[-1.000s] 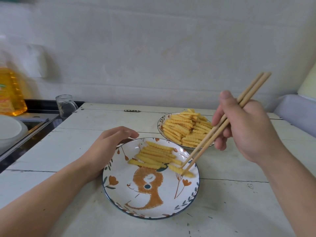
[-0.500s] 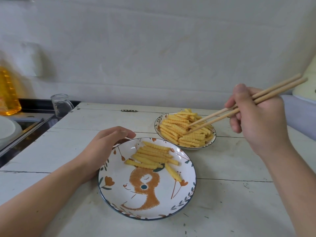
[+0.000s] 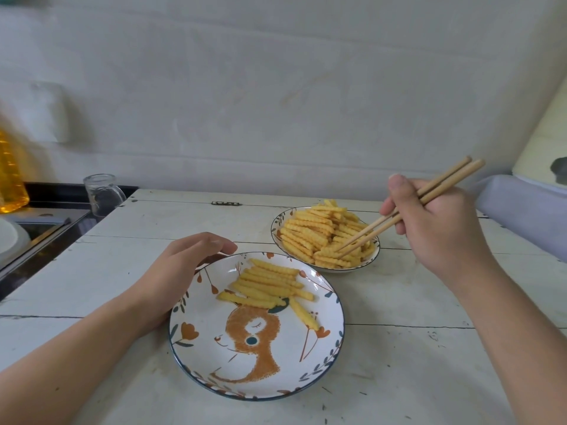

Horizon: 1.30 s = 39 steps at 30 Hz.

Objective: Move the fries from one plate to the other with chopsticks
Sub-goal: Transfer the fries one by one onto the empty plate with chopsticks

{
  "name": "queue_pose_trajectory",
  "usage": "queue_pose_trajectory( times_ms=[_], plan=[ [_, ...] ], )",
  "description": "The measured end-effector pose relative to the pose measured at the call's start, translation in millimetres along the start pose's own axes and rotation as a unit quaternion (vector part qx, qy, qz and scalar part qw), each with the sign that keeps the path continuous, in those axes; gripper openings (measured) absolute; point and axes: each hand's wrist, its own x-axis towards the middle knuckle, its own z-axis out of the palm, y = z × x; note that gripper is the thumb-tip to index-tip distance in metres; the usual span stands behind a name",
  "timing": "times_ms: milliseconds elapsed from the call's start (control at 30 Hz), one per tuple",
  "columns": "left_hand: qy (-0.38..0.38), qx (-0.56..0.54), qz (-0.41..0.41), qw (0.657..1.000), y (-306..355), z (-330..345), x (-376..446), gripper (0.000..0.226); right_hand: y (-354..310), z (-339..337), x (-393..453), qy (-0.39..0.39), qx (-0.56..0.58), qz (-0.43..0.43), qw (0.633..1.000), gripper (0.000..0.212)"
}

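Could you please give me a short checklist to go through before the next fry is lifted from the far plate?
1. Right hand grips chopsticks: ok.
2. Tips down in the fries on the far plate: ok.
3. One fry pinched between tips: cannot tell.
4. Left hand steadies near plate: ok.
5. Bare room on near plate: ok.

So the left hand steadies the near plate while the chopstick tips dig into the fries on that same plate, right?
Not quite. The head view shows the chopsticks tips in the far plate pile; the left hand does rest at the near plate.
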Motion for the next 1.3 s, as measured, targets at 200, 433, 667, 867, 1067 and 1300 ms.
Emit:
queue_pose_trajectory(
  times_ms=[200, 433, 667, 867, 1067, 1300],
  plan=[
    [-0.003, -0.005, 0.003, 1.0, 0.3, 0.4, -0.6, 0.041, 0.2, 6.1, -4.2, -0.07, 0.004, -0.011, 0.997, 0.044],
    [-0.002, 0.003, 0.004, 1.0, -0.9, 0.0, 0.2, 0.036, -0.9, 0.7, -0.1, 0.017, 0.08, 0.041, 0.996, 0.052],
    [0.004, -0.001, 0.005, 1.0, -1.6, -0.6, 1.1, 0.037, -22.7, 3.2, 0.2, 0.002, 0.251, 0.159, 0.955, 0.061],
    [0.002, 0.003, 0.006, 1.0, -1.5, -0.1, 1.4, 0.036, -37.3, 26.8, -18.3, -0.143, 0.171, 0.16, 0.961, 0.058],
    [0.0, 0.011, 0.006, 1.0, -0.5, 0.4, 0.9, 0.035, -34.5, 26.0, -17.4, -0.133, 0.123, 0.113, 0.977, 0.048],
    [0.001, 0.007, 0.007, 1.0, -0.3, 0.8, 1.1, 0.035, -32.0, 20.1, -13.5, -0.113, 0.122, 0.101, 0.981, 0.045]
  ],
)
